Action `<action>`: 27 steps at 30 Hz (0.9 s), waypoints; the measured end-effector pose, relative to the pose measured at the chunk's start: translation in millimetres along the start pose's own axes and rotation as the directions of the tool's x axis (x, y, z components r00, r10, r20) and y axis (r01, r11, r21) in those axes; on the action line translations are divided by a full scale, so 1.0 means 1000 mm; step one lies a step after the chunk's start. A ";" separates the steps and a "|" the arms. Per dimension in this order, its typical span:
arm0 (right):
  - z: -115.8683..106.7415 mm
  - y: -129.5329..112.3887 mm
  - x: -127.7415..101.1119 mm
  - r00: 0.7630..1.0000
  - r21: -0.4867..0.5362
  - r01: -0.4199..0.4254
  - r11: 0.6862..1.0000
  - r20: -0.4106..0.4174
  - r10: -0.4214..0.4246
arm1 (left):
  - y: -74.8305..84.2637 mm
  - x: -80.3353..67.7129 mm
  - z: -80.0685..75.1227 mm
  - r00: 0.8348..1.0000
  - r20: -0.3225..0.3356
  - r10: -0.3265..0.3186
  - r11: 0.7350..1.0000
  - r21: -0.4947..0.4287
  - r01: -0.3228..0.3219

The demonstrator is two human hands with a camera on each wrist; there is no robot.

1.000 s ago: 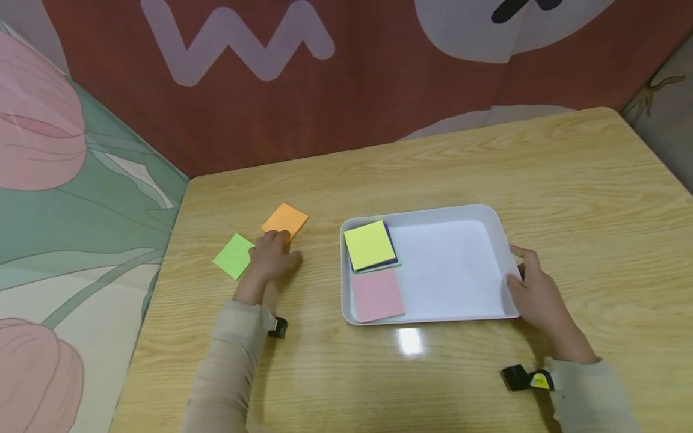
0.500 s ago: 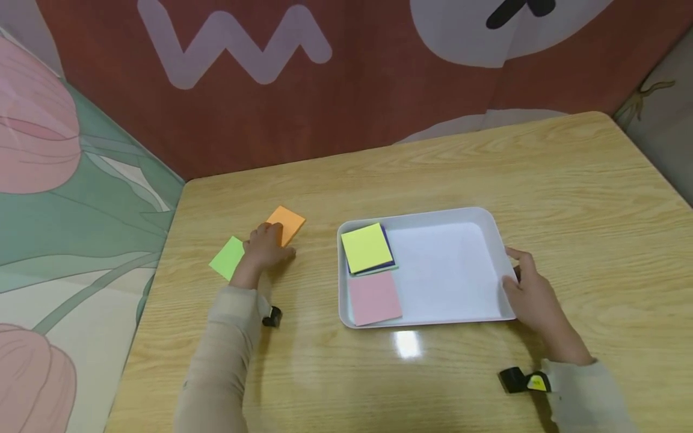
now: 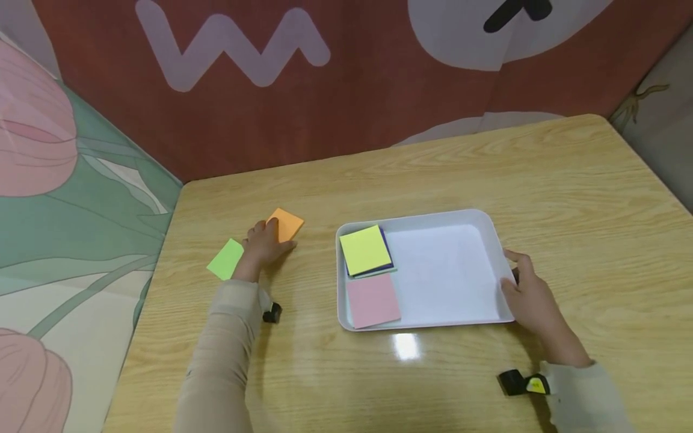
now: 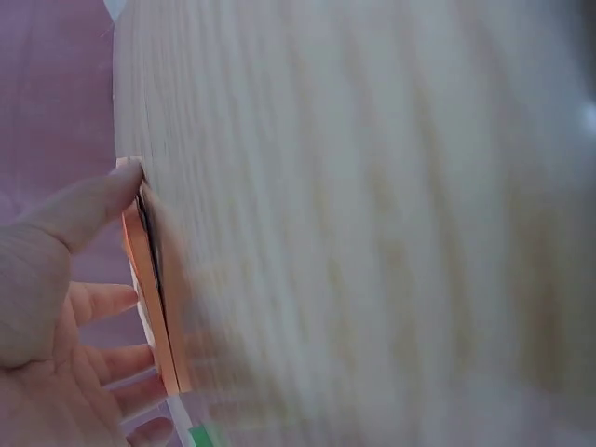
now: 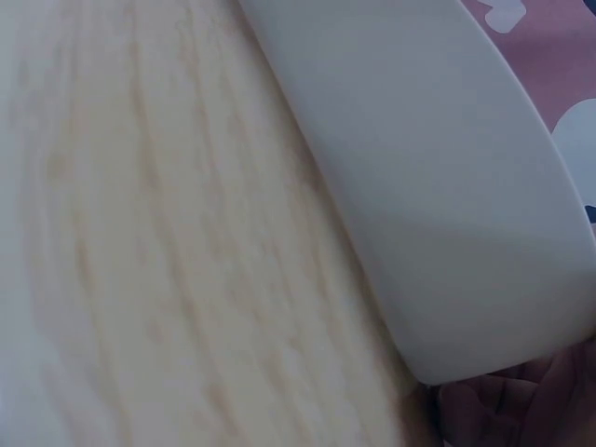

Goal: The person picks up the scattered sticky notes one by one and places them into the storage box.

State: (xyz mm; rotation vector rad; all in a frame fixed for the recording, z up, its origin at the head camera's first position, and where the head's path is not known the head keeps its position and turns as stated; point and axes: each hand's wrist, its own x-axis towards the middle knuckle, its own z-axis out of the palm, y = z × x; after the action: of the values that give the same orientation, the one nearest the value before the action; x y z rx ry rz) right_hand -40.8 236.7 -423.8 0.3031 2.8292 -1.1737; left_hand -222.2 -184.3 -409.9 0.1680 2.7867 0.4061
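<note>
Left hand (image 3: 263, 245) has its grip pinched on the edge of the square orange sticky-note pad (image 3: 287, 224), thumb and fingers on either side, pad on the pale wooden worktop (image 3: 568, 198). Square green paper note (image 3: 225, 259) lies just beside the wrist. Right hand (image 3: 527, 294) grips the right rim of the shallow white plastic tray (image 3: 489, 231), which holds a yellow note stack (image 3: 364, 250) and a pink note (image 3: 372, 299).
</note>
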 end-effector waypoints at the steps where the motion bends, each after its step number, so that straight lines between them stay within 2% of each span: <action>1: 0.000 0.000 0.000 1.000 0.000 0.001 1.000 -0.003 -0.001 | 0.000 0.000 0.000 1.000 -0.009 0.001 1.000 0.001 -0.001; 8: -0.001 -0.001 -0.001 1.000 0.006 0.008 1.000 -0.014 -0.008 | 0.002 -0.002 0.002 0.997 -0.081 -0.014 1.000 0.023 0.016; 13: 0.000 -0.002 -0.001 1.000 0.005 0.011 1.000 -0.009 -0.011 | 0.003 -0.003 0.004 0.990 -0.131 -0.057 0.998 -0.039 0.053; 20: 0.000 -0.002 -0.001 1.000 0.005 0.010 1.000 -0.004 -0.010 | 0.005 -0.010 0.003 0.987 -0.133 -0.088 0.989 -0.128 0.071; 27: -0.001 -0.001 0.000 1.000 -0.003 0.005 1.000 0.001 -0.005 | 0.011 -0.020 0.003 0.988 -0.134 -0.078 0.977 -0.205 0.050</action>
State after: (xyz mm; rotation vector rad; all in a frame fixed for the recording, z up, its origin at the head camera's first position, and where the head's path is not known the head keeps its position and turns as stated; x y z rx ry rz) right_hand -40.8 236.2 -422.6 0.2959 2.8321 -1.1697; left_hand -201.4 -176.4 -403.1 0.0016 2.8563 0.7057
